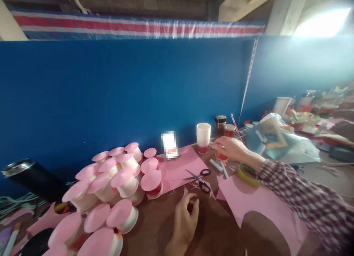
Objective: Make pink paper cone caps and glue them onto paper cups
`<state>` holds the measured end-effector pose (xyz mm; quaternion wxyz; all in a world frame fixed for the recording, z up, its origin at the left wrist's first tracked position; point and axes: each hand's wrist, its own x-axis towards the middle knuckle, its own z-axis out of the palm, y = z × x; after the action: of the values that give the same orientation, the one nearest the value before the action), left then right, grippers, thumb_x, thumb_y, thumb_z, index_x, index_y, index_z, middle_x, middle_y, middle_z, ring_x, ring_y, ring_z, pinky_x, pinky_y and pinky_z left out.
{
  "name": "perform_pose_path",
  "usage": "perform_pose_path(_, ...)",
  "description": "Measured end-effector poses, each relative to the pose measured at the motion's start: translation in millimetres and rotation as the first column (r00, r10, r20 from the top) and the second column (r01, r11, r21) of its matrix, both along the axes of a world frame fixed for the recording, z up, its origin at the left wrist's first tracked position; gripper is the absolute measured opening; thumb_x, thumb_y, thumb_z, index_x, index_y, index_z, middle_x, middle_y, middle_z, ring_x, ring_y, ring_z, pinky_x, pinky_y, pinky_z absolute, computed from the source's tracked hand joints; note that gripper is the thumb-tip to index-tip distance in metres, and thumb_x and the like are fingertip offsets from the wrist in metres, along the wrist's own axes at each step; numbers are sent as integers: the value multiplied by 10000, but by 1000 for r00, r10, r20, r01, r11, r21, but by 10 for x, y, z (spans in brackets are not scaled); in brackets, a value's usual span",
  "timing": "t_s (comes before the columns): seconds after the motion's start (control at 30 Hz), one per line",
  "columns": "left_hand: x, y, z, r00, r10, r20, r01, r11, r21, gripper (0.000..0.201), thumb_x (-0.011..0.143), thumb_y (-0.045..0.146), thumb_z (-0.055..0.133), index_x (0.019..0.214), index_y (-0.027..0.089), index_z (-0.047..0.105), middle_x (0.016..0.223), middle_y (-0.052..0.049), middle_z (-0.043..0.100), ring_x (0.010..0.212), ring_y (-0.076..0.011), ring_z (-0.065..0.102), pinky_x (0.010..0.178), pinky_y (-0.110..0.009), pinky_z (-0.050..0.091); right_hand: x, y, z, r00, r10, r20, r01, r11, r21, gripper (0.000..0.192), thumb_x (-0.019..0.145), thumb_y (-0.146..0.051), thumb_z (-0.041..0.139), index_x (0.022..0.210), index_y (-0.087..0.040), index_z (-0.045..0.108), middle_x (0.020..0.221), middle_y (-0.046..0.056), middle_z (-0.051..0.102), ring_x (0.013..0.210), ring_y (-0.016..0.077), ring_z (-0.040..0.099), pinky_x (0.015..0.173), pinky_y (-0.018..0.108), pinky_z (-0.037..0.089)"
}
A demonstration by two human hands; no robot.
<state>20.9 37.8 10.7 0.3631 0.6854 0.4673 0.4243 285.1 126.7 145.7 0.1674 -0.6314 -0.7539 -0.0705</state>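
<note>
My right hand [232, 147] reaches over a small red paper cup [222, 155] at the back. Its fingers are closed at the cup's top, hiding the rim; what they pinch there is not clear. A stack of white paper cups [203, 134] stands just left of those fingertips. My left hand [184, 222] rests low over the brown table, thumb and fingers curved with a gap between them and nothing visible inside. Beyond it, black-handled scissors [199, 176] lie spread on a pink paper sheet [179, 169] and scraps.
Many cups topped with pink paper discs [124, 176] crowd the left. A black flask [33, 178] leans behind them. To the right are cut pink paper [249, 200], a yellow tape roll [246, 176], a lidded jar [220, 126] and a plastic bag [287, 145]. A blue partition [124, 86] stands behind.
</note>
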Motion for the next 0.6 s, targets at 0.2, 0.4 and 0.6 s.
perform_pose_path(0.2, -3, -5, 12, 999, -12, 32, 12, 1000, -8, 234, 845, 310, 497, 973, 162, 625, 911, -76, 680, 802, -176, 632, 740, -286, 500, -196, 359, 224, 996, -39, 82, 24, 985, 169, 294, 887, -318, 432, 1108, -205, 591, 1074, 75, 637, 796, 200, 629, 605, 259, 410)
perform_pose_path(0.4, -14, -10, 43, 999, -8, 52, 8, 1000, -2, 205, 839, 278, 501, 956, 174, 634, 907, -62, 679, 833, -169, 626, 761, -276, 490, -229, 713, 269, 971, 66, 231, -66, 998, -7, 313, 894, -223, 384, 1133, -162, 577, 997, 124, 667, 735, 212, 640, 568, 270, 395)
perform_pose_path(0.6, -14, 4, 61, 999, -19, 45, 20, 1000, -21, 190, 839, 260, 497, 923, 169, 641, 854, -48, 678, 772, -155, 623, 721, -261, 485, -152, 840, 354, 946, 124, 298, -81, 985, -153, 250, 855, -149, 390, 874, -136, 639, 647, 98, 643, 503, 161, 559, 474, 256, 311)
